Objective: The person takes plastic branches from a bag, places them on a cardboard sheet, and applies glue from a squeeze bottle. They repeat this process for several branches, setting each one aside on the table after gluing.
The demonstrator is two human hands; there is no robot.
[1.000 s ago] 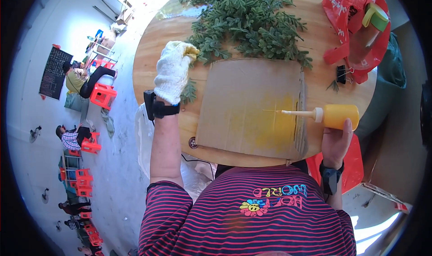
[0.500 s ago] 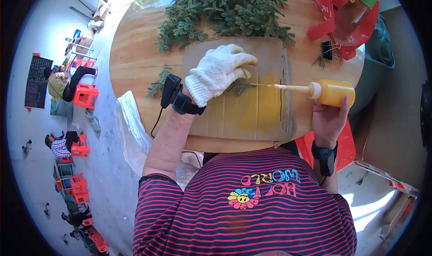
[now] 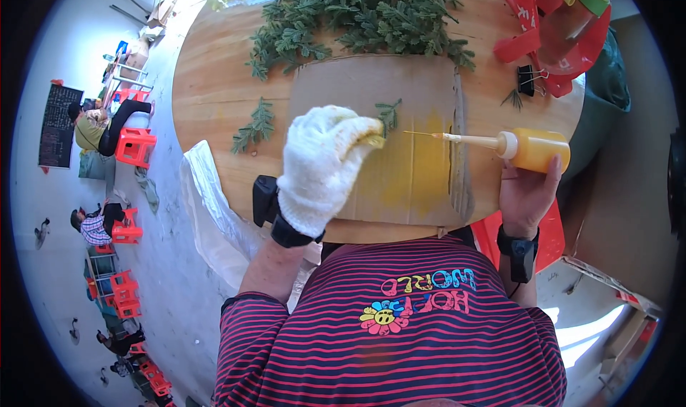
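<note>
My left hand (image 3: pixel 325 170), in a white knitted glove with yellow-stained fingertips, is closed in a pinch over the cardboard sheet (image 3: pixel 343 78). A small green fir sprig (image 3: pixel 389 115) sticks up from its fingertips; the stem end is hidden by the glove. My bare right hand (image 3: pixel 525 200) holds a squeeze bottle (image 3: pixel 542 152) of yellow-orange liquid, lying sideways. Its white nozzle and thin needle point left, toward the sprig but apart from it. Yellow stains cover the cardboard's right half. Another sprig (image 3: pixel 254 127) lies on the wood left of the cardboard.
A heap of fir sprigs (image 3: pixel 357 17) covers the far side of the round wooden table (image 3: pixel 207 85). At the far right are a red bag (image 3: pixel 518 46), a green-lidded jar (image 3: pixel 568 28) and a black binder clip (image 3: pixel 527 80). White plastic (image 3: pixel 207 200) hangs at the left edge.
My left hand has drawn back toward me and its fingers have closed; the sprig has turned upright at the fingertips. My right hand and the bottle have stayed nearly in place.
</note>
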